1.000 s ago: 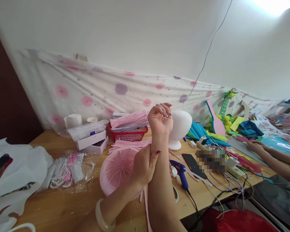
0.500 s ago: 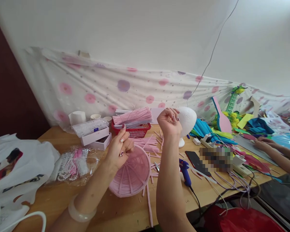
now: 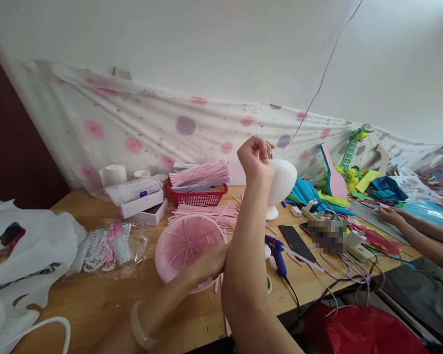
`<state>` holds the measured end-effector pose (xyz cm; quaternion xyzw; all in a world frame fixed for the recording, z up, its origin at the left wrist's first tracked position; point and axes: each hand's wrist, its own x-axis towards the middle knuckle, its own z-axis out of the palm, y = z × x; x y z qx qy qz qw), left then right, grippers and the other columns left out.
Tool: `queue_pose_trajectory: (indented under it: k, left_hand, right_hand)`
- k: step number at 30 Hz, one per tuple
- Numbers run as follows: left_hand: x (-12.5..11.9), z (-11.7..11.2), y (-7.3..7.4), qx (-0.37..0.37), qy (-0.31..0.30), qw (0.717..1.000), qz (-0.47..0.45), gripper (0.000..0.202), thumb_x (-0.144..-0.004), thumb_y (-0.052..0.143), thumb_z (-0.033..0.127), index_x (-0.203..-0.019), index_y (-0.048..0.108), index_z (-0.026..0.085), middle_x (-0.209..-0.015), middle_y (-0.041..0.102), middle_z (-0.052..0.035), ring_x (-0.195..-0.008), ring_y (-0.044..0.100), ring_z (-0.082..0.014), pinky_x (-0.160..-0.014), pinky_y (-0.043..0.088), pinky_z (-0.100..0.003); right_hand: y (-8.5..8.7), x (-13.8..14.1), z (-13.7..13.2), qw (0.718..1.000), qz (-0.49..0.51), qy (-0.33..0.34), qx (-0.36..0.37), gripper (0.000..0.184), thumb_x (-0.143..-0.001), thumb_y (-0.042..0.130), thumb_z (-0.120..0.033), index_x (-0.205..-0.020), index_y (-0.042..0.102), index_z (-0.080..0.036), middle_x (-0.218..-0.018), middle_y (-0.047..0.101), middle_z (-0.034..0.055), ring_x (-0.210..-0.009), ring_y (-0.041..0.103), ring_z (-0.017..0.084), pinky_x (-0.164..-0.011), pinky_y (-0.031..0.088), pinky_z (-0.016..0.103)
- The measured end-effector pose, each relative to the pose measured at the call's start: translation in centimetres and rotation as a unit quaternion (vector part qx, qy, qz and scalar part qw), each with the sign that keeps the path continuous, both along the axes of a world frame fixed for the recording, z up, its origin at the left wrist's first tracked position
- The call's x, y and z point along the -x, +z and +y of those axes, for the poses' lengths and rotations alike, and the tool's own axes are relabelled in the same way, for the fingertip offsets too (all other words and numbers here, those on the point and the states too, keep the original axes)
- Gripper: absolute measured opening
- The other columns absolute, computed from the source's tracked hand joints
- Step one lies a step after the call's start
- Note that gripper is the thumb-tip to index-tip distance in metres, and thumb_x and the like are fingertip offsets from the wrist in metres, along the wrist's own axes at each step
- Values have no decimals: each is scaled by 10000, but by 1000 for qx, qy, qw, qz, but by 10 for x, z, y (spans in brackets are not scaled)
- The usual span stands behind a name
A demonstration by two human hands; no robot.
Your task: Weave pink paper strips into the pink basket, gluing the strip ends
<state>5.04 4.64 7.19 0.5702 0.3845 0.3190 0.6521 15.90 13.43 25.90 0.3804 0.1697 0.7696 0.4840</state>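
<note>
A round pink basket (image 3: 184,248), built of fuzzy pipe cleaners with ribs running out from its centre, stands on the table with its hollow side showing. My left hand (image 3: 216,258) is blurred over the basket's right rim and meets my right forearm, which hides its fingers. Raised above the table, my right hand (image 3: 256,156) has its fingers curled in and shows nothing in them. Just behind it is a white foam head form (image 3: 283,182) on a stand. Loose pink pipe cleaners (image 3: 203,211) lie behind the basket.
A red basket (image 3: 201,198) holds bundled pipe cleaners. White boxes (image 3: 142,202) and a bag of beads (image 3: 109,248) lie left. To the right are a blue glue gun (image 3: 279,255), a phone (image 3: 297,242), power strips and cords. Another person's hands (image 3: 389,215) work far right.
My left hand has moved down and right, from above the pink basket to behind my right forearm. My right hand has risen slightly, and the basket sits a little further left in view.
</note>
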Motion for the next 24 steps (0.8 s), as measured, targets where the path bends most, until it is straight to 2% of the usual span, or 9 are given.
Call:
queue_pose_trajectory:
  k: [3,7,10,12,14,17,20,23,24]
  left_hand:
    - [8,-12,-12,39,-86,995,27,269,-1017,669,389,-1180,692,175,-1154,719,-67,-937,712,-193,-802,635,-358]
    - [27,-14,-7,76,-113,990,-25,318,-1020,673,401,-837,647,143,-677,590,59,-496,497,-60,-468,443,-191]
    - [40,-8,19,90,-63,983,-147,638,-1028,619,514,-534,363,202,-423,273,106,-374,220,-50,-398,245,-202]
    - [47,-3,42,82,-7,967,-240,719,-1053,559,523,-506,201,224,-369,139,93,-397,148,-73,-426,258,-211]
    - [53,2,63,63,56,944,-318,726,-1086,497,501,-516,155,210,-363,84,82,-428,99,-88,-452,265,-194]
    - [58,6,82,54,125,913,-384,720,-1091,500,486,-488,235,196,-362,84,83,-436,84,-92,-459,249,-183]
    - [61,8,83,79,162,902,-393,721,-1084,501,505,-459,314,198,-337,138,78,-407,117,-85,-440,239,-196]
    - [62,8,69,113,180,908,-361,688,-1086,492,512,-477,406,203,-316,197,77,-376,154,-81,-424,244,-202]
    - [60,7,62,118,185,912,-346,645,-1083,511,500,-512,470,202,-315,211,84,-370,164,-79,-423,250,-199]
  right_hand:
    - [16,1,3,1000,-9,-19,18,304,-902,593,-61,-675,587,-263,-417,348,-99,-352,247,100,-401,218,267]
    - [21,0,11,992,-84,-85,33,336,-944,536,-73,-660,530,-253,-412,334,-107,-332,266,93,-391,244,254]
    - [10,5,15,969,-186,-156,44,380,-987,484,-133,-627,447,-248,-400,313,-109,-323,279,92,-387,264,231]
    - [-6,14,11,941,-277,-187,46,382,-995,492,-183,-623,429,-248,-408,318,-110,-333,279,92,-393,264,219]
    - [-30,25,2,903,-380,-196,37,332,-996,511,-223,-666,494,-251,-445,393,-100,-365,324,100,-415,287,220]
    - [-66,40,-12,844,-503,-186,23,283,-1015,489,-358,-802,626,-232,-604,615,-12,-524,546,151,-518,438,255]
    - [-78,42,-6,810,-558,-178,25,351,-1025,441,-450,-875,658,-219,-746,696,29,-677,637,182,-648,531,308]
    - [-67,34,25,781,-571,-252,-14,389,-1061,346,-356,-818,628,-239,-727,652,-17,-692,625,160,-708,530,318]
    - [-61,31,37,789,-554,-263,-22,428,-1069,304,-319,-788,616,-236,-712,632,-27,-680,617,149,-714,523,318]
